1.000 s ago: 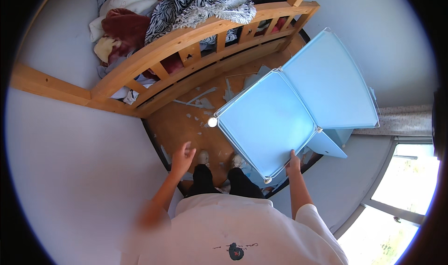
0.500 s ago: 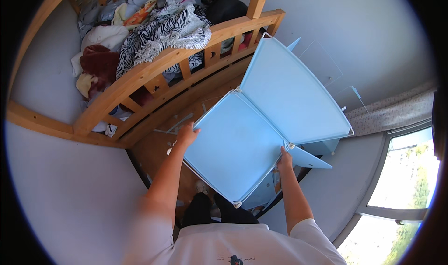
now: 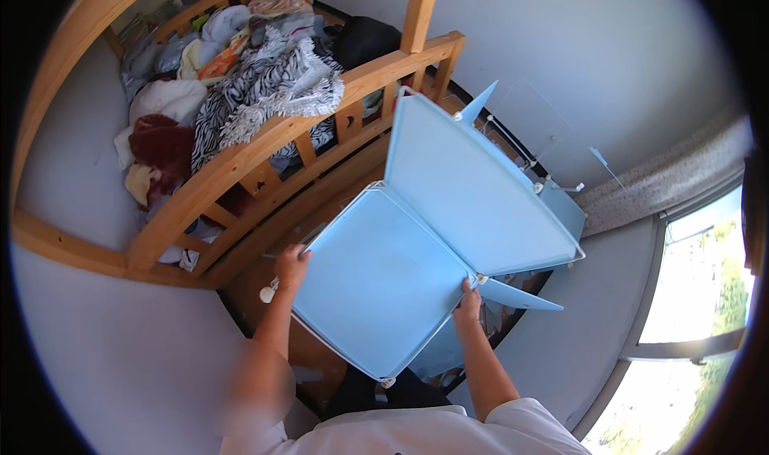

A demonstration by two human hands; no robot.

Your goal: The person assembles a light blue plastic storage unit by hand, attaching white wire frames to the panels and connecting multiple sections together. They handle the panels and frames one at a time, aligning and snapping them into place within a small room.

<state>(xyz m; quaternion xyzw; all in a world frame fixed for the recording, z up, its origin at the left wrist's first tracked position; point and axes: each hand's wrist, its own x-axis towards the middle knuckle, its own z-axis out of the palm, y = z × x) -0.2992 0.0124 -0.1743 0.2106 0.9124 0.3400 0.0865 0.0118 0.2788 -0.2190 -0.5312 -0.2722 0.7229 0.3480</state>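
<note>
A light blue square panel with a white wire rim is held in front of my body. My left hand grips its left edge, thumb on top, beside a round white connector. On the opposite edge, my right hand grips close to a corner where a white connector sits. A second blue panel joins the far edge of the first and rises at an angle. Another white connector is on the corner nearest my body. The fingers under the panel are hidden.
A wooden bed frame with a slatted end stands at the left, piled with blankets and clothes. More blue panels stick out behind the held pair. A patterned curtain and a bright window are at the right.
The joined panels have shifted left and closer to my body, with both hands still gripping them. More of the blue panels and white connectors behind now show. The view has shifted slightly.
</note>
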